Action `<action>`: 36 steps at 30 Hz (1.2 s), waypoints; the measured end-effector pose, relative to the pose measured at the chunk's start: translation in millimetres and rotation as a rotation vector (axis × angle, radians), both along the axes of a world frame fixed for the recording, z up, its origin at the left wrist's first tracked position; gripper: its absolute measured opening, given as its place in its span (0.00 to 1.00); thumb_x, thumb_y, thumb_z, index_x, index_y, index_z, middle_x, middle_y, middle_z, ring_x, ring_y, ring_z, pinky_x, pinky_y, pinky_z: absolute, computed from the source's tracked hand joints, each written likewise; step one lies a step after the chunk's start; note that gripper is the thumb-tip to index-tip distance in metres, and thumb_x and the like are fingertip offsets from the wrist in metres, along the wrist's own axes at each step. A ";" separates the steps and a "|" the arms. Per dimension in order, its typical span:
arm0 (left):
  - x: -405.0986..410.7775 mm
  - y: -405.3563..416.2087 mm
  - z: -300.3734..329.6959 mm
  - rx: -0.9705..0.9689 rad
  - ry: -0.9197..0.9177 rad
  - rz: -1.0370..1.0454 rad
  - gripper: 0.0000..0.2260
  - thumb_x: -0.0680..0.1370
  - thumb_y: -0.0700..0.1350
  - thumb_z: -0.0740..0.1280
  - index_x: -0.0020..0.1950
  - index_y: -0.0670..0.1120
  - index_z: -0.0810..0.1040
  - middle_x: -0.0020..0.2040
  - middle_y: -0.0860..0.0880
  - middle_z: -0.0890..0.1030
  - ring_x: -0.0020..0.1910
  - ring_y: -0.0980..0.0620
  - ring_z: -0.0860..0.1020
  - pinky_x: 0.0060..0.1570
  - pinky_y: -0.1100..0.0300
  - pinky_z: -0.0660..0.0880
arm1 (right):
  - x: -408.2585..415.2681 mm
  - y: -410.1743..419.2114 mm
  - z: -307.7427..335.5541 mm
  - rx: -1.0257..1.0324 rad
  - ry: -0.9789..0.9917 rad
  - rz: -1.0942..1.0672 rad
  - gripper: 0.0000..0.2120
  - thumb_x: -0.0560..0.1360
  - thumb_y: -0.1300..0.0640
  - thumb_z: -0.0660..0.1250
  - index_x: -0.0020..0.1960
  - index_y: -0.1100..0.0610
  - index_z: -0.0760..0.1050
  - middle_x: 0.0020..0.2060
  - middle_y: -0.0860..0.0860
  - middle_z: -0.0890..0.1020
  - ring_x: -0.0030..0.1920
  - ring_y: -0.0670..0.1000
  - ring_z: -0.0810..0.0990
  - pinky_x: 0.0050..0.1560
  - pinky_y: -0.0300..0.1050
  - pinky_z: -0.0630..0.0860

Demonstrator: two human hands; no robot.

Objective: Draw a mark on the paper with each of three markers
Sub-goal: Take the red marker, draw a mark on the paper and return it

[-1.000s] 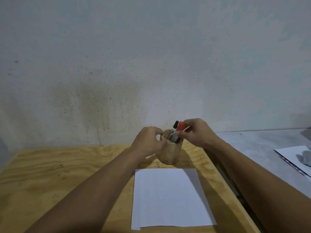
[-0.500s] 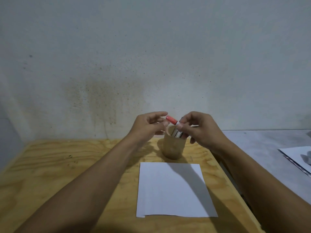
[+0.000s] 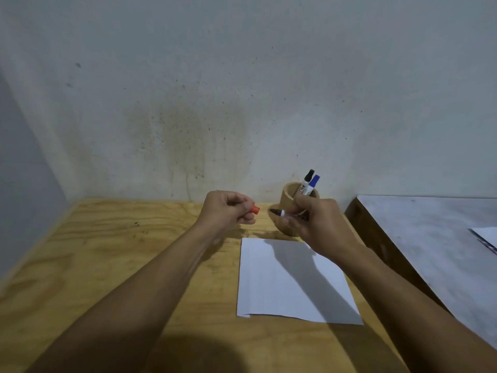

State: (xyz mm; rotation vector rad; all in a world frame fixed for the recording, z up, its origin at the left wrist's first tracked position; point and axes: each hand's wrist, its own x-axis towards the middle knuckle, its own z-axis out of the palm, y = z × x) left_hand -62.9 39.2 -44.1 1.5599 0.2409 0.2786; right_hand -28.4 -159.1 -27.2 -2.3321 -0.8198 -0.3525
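My left hand [image 3: 227,211] is closed around a red marker cap [image 3: 255,210], whose end pokes out of my fist. My right hand [image 3: 317,224] grips the uncapped marker [image 3: 279,212], its dark tip pointing left toward the cap; a small gap separates them. Both hands hover above the table just beyond the blank white paper [image 3: 290,281]. Behind my right hand stands a wooden cup [image 3: 289,196] with a black-capped marker [image 3: 308,180] and a blue-capped marker [image 3: 313,184] upright in it.
The plywood table [image 3: 107,251] meets a stained white wall at the back. To the right, across a dark gap, stands a grey table [image 3: 430,238] with some papers [image 3: 486,235] at its right edge.
The red marker came out of the cup. My hands pulled its cap off and moved apart, cap in the left, marker in the right. The view shifted left.
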 end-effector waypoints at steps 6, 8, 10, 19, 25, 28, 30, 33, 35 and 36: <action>-2.7 25.5 -32.4 0.704 0.162 0.107 0.08 0.76 0.34 0.64 0.51 0.39 0.81 0.46 0.43 0.83 0.44 0.48 0.81 0.45 0.57 0.78 | -9.2 -6.7 -0.9 0.355 0.509 0.096 0.05 0.80 0.64 0.62 0.53 0.65 0.75 0.40 0.62 0.82 0.31 0.53 0.82 0.31 0.49 0.82; -3.2 31.6 -43.9 0.984 0.160 0.058 0.09 0.75 0.34 0.63 0.50 0.41 0.82 0.46 0.46 0.80 0.46 0.47 0.79 0.46 0.55 0.76 | -12.3 -6.2 0.2 0.579 0.792 0.150 0.10 0.82 0.65 0.58 0.56 0.66 0.76 0.42 0.64 0.81 0.32 0.54 0.82 0.34 0.49 0.84; -6.4 32.4 -51.4 1.132 0.137 0.035 0.09 0.75 0.35 0.62 0.45 0.43 0.82 0.42 0.48 0.76 0.43 0.46 0.77 0.40 0.54 0.74 | -13.0 -2.6 0.3 0.775 1.025 0.176 0.11 0.81 0.66 0.58 0.58 0.65 0.77 0.43 0.63 0.82 0.34 0.56 0.83 0.37 0.50 0.85; -19.9 25.1 -64.6 0.988 0.025 0.140 0.27 0.73 0.42 0.70 0.70 0.45 0.65 0.64 0.46 0.70 0.60 0.48 0.73 0.57 0.52 0.74 | -4.7 19.4 -28.2 0.945 1.022 0.164 0.13 0.75 0.64 0.68 0.58 0.66 0.77 0.40 0.59 0.80 0.35 0.51 0.82 0.37 0.45 0.84; -55.2 5.2 -68.2 1.037 -0.182 0.050 0.13 0.70 0.50 0.72 0.52 0.46 0.80 0.49 0.50 0.77 0.50 0.53 0.72 0.49 0.57 0.70 | 3.3 44.6 -55.4 0.850 0.866 0.031 0.12 0.77 0.59 0.69 0.51 0.70 0.78 0.39 0.59 0.83 0.35 0.51 0.84 0.35 0.45 0.83; -65.4 0.0 -76.4 1.098 -0.075 -0.060 0.20 0.71 0.56 0.71 0.59 0.49 0.80 0.59 0.51 0.78 0.59 0.52 0.70 0.60 0.54 0.66 | 0.2 54.3 -64.5 0.800 0.846 0.048 0.07 0.75 0.63 0.71 0.46 0.68 0.78 0.37 0.64 0.81 0.35 0.61 0.82 0.43 0.58 0.83; -68.8 -2.6 -79.7 1.104 -0.057 -0.049 0.21 0.72 0.58 0.69 0.61 0.50 0.79 0.64 0.52 0.76 0.64 0.52 0.69 0.64 0.55 0.62 | -3.5 57.9 -67.3 0.787 0.832 0.061 0.04 0.73 0.70 0.70 0.46 0.69 0.76 0.37 0.64 0.79 0.34 0.59 0.81 0.41 0.55 0.82; -71.8 -6.5 -83.0 1.141 -0.092 -0.041 0.22 0.72 0.59 0.68 0.62 0.48 0.78 0.66 0.52 0.76 0.68 0.52 0.68 0.67 0.55 0.60 | -5.8 61.3 -66.9 0.715 0.778 0.059 0.08 0.72 0.74 0.69 0.49 0.75 0.74 0.37 0.65 0.77 0.32 0.56 0.80 0.33 0.45 0.81; -72.8 -7.1 -84.2 1.151 -0.092 -0.038 0.23 0.72 0.59 0.67 0.62 0.47 0.78 0.66 0.52 0.76 0.69 0.52 0.68 0.68 0.55 0.60 | -1.7 62.0 -68.5 0.640 0.690 0.047 0.08 0.71 0.73 0.71 0.48 0.75 0.75 0.36 0.66 0.79 0.35 0.59 0.82 0.34 0.44 0.82; -72.9 -7.3 -84.4 1.150 -0.085 -0.037 0.24 0.72 0.60 0.66 0.63 0.47 0.77 0.67 0.52 0.76 0.69 0.52 0.67 0.68 0.54 0.60 | 0.1 62.1 -69.1 0.598 0.645 0.041 0.08 0.70 0.72 0.71 0.47 0.74 0.75 0.36 0.64 0.80 0.36 0.57 0.82 0.35 0.43 0.82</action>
